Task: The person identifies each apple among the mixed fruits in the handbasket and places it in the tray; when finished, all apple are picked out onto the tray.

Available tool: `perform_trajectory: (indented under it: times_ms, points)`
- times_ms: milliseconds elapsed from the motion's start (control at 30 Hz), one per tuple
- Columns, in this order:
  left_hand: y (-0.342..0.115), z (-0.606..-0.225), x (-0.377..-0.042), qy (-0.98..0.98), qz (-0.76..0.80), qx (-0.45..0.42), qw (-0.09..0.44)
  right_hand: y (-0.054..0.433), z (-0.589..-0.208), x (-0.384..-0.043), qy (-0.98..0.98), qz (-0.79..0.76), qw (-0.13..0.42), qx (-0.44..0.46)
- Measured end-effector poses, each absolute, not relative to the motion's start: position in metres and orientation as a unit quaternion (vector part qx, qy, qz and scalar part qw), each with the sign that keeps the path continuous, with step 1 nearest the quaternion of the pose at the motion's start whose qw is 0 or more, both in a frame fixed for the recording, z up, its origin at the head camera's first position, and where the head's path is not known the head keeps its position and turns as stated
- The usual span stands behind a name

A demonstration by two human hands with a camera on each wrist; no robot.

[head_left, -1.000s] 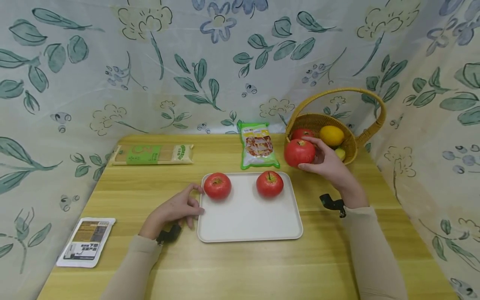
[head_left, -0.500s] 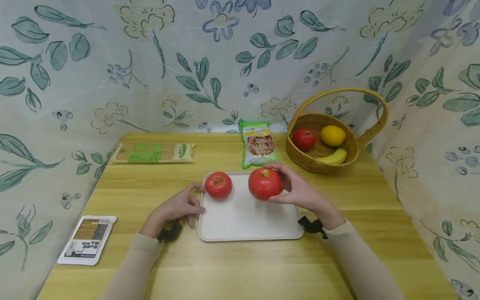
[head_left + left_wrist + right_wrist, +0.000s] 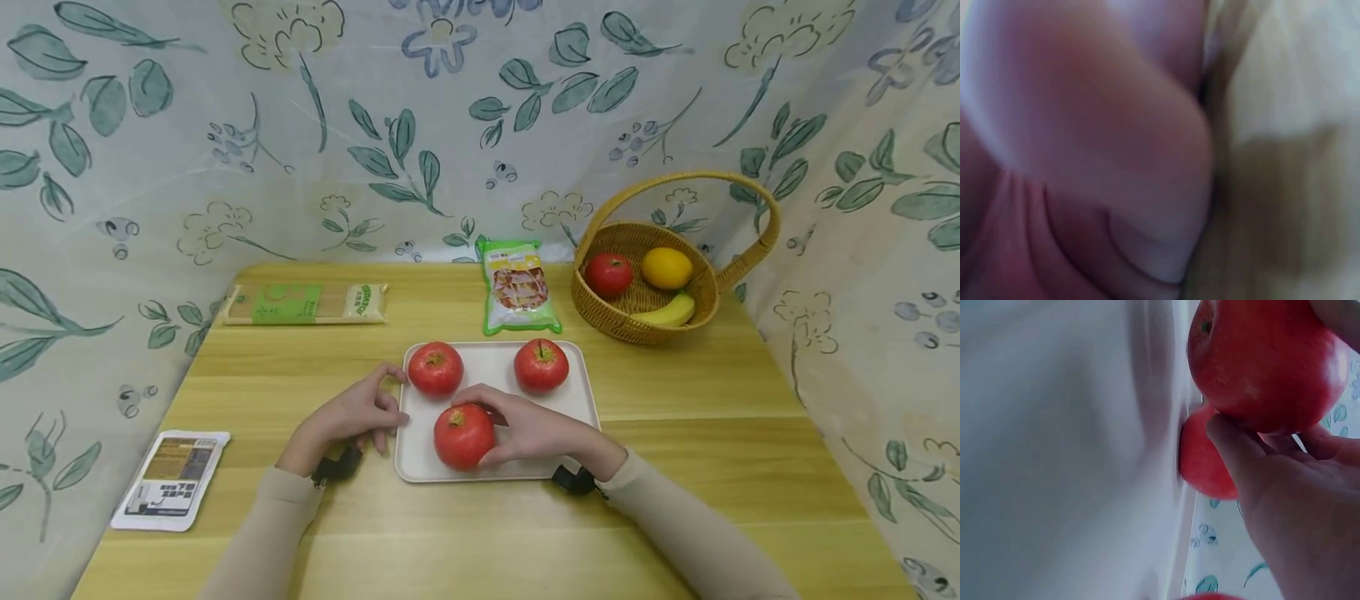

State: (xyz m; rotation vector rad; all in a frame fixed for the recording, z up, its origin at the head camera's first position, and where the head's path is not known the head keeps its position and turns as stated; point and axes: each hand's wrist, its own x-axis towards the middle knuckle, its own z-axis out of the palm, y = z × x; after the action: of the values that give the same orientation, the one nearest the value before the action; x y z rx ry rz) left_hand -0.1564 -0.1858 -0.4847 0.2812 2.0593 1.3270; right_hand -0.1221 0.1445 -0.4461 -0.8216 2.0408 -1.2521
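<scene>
In the head view, my right hand [image 3: 536, 429] grips a red apple [image 3: 463, 437] over the front left part of the white tray [image 3: 525, 462]. The right wrist view shows this apple [image 3: 1266, 369] held between thumb and fingers, beside the tray's pale surface [image 3: 1072, 487]. Two more apples sit along the tray's far side, one at the back left [image 3: 436, 369] and one at the back right [image 3: 542, 365]. My left hand [image 3: 352, 417] rests at the tray's left edge, index fingertip and thumb touching the rim. Its bent fingers [image 3: 1104, 125] fill the left wrist view, blurred.
A wicker basket [image 3: 645, 329] with an apple, a lemon and a banana stands at the back right. Behind the tray lies a green-edged food packet [image 3: 519, 287], with a noodle pack [image 3: 303, 304] at the back left. A white packet [image 3: 171, 481] lies at the left edge.
My right hand has carried the apple from beside the basket, leftward and toward me over the tray, to its front left. The left hand has stayed at the tray's edge.
</scene>
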Motion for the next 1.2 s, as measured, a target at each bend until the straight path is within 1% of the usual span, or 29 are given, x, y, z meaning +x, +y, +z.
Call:
perform_trajectory:
  times_ms: [200, 700, 1200]
  points:
    - [-0.185, -0.483, -0.156, 0.79, 0.506, 0.108, 0.329, 0.131, -0.447, -0.12, 0.781, -0.437, 0.295, -0.336]
    - [-0.186, -0.487, -0.157, 0.788, 0.508, 0.119, 0.328, 0.118, -0.452, -0.123, 0.81, -0.367, 0.269, -0.37]
    - [-0.186, -0.489, -0.157, 0.786, 0.51, 0.122, 0.328, 0.112, -0.449, -0.122, 0.824, -0.344, 0.257, -0.369]
